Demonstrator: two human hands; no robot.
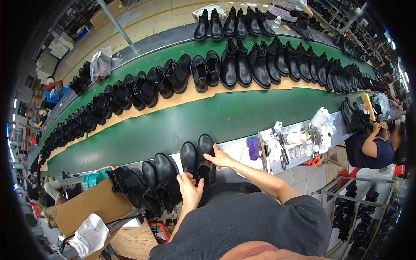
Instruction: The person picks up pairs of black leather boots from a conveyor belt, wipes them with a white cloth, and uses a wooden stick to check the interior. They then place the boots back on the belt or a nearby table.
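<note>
In front of me stand two black leather ankle boots, side by side, toes pointing away. My right hand (220,158) grips the right boot (206,145), its thumb over the upper and its fingers along the outer side. Beside the shaft end of the left boot (188,155) is my left hand (189,189), fingers curled in around it and slightly blurred. The lower parts of both boots are partly hidden by my hands and body. Left of my left hand, another pair of black boots (166,170) lies close by at the bench edge.
A green conveyor belt (173,119) crosses ahead, carrying long rows of black boots (236,65). Bottles, brushes and a purple cloth (254,148) lie on a side bench at right. At left are a cardboard box (86,207) and white cloth (90,236). A co-worker (376,147) sits far right.
</note>
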